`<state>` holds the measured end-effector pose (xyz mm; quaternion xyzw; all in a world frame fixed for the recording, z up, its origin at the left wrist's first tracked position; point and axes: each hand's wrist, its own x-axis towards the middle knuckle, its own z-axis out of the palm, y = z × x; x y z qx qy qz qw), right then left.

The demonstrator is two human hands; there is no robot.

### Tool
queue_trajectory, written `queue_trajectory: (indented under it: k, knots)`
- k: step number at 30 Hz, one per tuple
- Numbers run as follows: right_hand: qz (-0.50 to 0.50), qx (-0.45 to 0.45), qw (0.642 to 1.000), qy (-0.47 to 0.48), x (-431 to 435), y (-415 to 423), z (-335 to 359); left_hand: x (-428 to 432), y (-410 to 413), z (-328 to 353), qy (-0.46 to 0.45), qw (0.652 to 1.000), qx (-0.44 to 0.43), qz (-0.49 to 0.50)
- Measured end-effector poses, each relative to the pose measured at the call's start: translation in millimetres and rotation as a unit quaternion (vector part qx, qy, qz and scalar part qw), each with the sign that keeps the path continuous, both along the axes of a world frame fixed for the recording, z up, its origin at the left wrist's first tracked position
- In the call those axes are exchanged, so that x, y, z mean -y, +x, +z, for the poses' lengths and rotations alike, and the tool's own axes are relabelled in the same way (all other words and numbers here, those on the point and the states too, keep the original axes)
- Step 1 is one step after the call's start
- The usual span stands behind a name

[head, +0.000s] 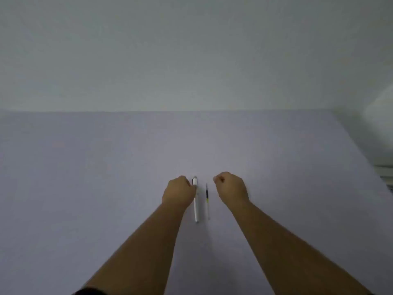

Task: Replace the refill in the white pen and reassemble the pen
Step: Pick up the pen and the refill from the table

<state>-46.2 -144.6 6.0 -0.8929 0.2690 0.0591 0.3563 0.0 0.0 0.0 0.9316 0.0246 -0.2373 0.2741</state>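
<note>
A white pen (pixel 196 206) lies on the pale table (pixel 106 167), its length running away from me, with a dark clip at its far end. Just right of it lies a thin refill (pixel 207 196), dark at the far part, yellowish in the middle and clear toward me. My left hand (pixel 178 193) is curled into a fist against the pen's left side near the clip; whether it grips the pen is unclear. Right of the refill, my right hand (pixel 231 189) is also a fist, apart from it and holding nothing visible.
A plain pale wall (pixel 191 50) rises behind the table's far edge. The table's right edge slants down at the right, with a blurred white object (pixel 380 111) and a slatted thing (pixel 385 173) beyond it.
</note>
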Motion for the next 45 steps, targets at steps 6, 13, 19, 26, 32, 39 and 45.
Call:
queue_trajectory:
  k: [6, 13, 19, 26, 32, 39, 45]
  knots:
    - [0.003, -0.008, 1.0, 0.017, -6, -1, -18, 13, -14, -24, 0.008, 0.999, -0.034, 0.018]
    - [0.0, 0.008, 0.996, 0.084, -9, 0, -14, 11, -19, -13, -0.123, 0.991, 0.004, 0.06]
    - [-0.088, 0.034, 0.966, 0.242, -12, 1, 6, 15, -30, 10, -0.199, 0.979, 0.005, 0.049]
    - [-0.141, 0.031, 0.944, 0.296, -5, 9, 17, 12, -34, 17, -0.233, 0.97, -0.073, 0.02]
    - [-0.136, 0.014, 0.961, 0.242, 24, 14, 15, -3, -35, 11, -0.268, 0.956, -0.1, 0.064]
    - [-0.015, -0.072, 0.996, 0.049, 7, -10, -23, -7, -29, 6, -0.282, 0.949, -0.094, 0.106]
    - [-0.053, -0.046, 0.996, 0.055, 2, -13, -28, -6, -30, 2, -0.283, 0.947, -0.097, 0.115]
